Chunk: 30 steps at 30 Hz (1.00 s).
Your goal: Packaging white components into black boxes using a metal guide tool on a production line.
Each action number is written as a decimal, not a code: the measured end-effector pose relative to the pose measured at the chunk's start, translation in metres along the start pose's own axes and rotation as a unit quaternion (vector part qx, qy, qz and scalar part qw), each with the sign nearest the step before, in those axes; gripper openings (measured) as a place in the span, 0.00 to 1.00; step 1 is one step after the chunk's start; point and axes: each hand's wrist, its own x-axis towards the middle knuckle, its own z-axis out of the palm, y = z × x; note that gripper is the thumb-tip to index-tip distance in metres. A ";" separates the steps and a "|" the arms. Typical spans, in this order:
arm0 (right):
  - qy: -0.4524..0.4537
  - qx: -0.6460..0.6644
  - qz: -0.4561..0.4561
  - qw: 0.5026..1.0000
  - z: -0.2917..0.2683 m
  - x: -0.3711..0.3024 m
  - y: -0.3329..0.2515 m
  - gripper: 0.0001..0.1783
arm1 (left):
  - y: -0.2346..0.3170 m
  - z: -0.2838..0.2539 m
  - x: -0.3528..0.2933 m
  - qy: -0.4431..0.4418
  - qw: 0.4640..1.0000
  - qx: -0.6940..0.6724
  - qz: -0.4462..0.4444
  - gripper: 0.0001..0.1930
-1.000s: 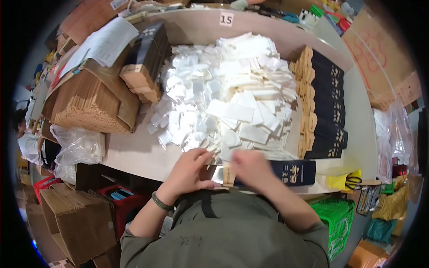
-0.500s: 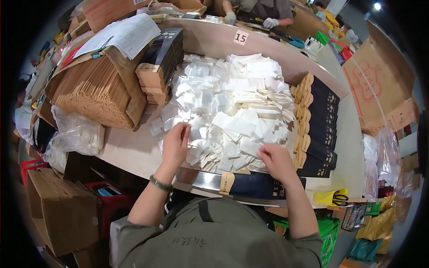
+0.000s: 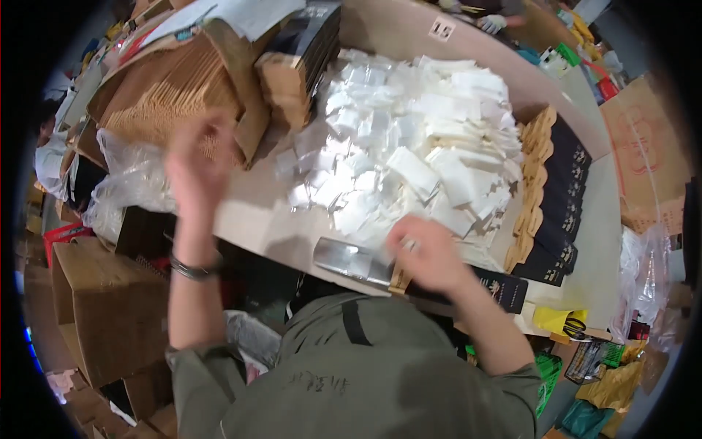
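Observation:
My left hand [image 3: 201, 164], smeared by motion, is raised at the left in front of a carton of tightly packed brown card pieces [image 3: 172, 102]. Whether its fingers hold anything is not clear. My right hand [image 3: 430, 256] is closed, fingers curled, over the table's front edge, just above a dark flat sleeve with a brown end [image 3: 501, 289]. What it pinches, if anything, is too small to make out. Beside that hand lies a shiny metal plate [image 3: 352, 260]. Ahead spreads a heap of white flat packets [image 3: 457, 175], with clear, shiny small packets [image 3: 351, 146] on its left.
A row of overlapping dark sleeves with brown ends [image 3: 559, 197] lies right of the heap. A stack of dark boxes [image 3: 289, 80] stands behind left. Crumpled clear plastic [image 3: 131, 179] hangs at the left edge. Scissors [image 3: 575, 328] sit in a yellow holder [image 3: 550, 320] at the front right.
My left hand has left the clear packets and swung left to the carton. My right hand has come off the white heap toward the front sleeve's brown end. The whole view has shifted.

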 end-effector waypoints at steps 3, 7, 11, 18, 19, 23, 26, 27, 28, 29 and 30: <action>-0.101 -0.256 -0.090 0.957 0.059 -0.013 0.028 0.06 | -0.051 -0.007 0.075 -0.017 0.985 0.171 -0.022 0.12; -0.036 -0.319 -0.128 0.938 0.071 -0.032 0.021 0.05 | -0.110 0.020 0.088 -0.160 0.971 0.169 -0.059 0.09; 0.002 -0.173 -0.022 0.985 0.082 -0.037 0.031 0.09 | -0.070 0.012 0.098 -0.208 0.951 0.218 -0.067 0.10; 0.027 -0.249 -0.117 0.961 0.077 -0.040 0.023 0.18 | -0.119 0.021 0.109 -0.261 0.945 0.196 0.016 0.13; 0.033 -0.246 -0.135 0.959 0.075 -0.039 0.026 0.19 | -0.123 0.027 0.107 -0.199 0.965 0.170 0.033 0.11; 0.044 -0.234 -0.153 0.959 0.060 -0.035 0.022 0.16 | -0.136 0.015 0.120 -0.280 0.907 0.314 -0.033 0.23; 0.109 -0.233 -0.161 0.953 0.036 -0.050 0.008 0.14 | -0.098 -0.025 0.097 -0.063 0.992 0.108 -0.018 0.15; 0.104 -0.224 -0.147 0.958 0.032 -0.053 0.011 0.14 | -0.093 -0.035 0.074 -0.096 0.985 0.104 -0.103 0.15; 0.108 -0.217 -0.144 0.959 0.031 -0.058 0.018 0.14 | -0.113 -0.046 0.041 -0.060 0.985 0.090 -0.131 0.16; 0.113 -0.214 -0.132 0.961 0.032 -0.067 0.023 0.14 | -0.103 -0.051 0.006 -0.047 0.991 0.043 -0.117 0.13; 0.114 -0.209 -0.122 0.964 0.032 -0.075 0.026 0.14 | -0.092 -0.053 -0.035 -0.036 0.963 -0.055 -0.262 0.09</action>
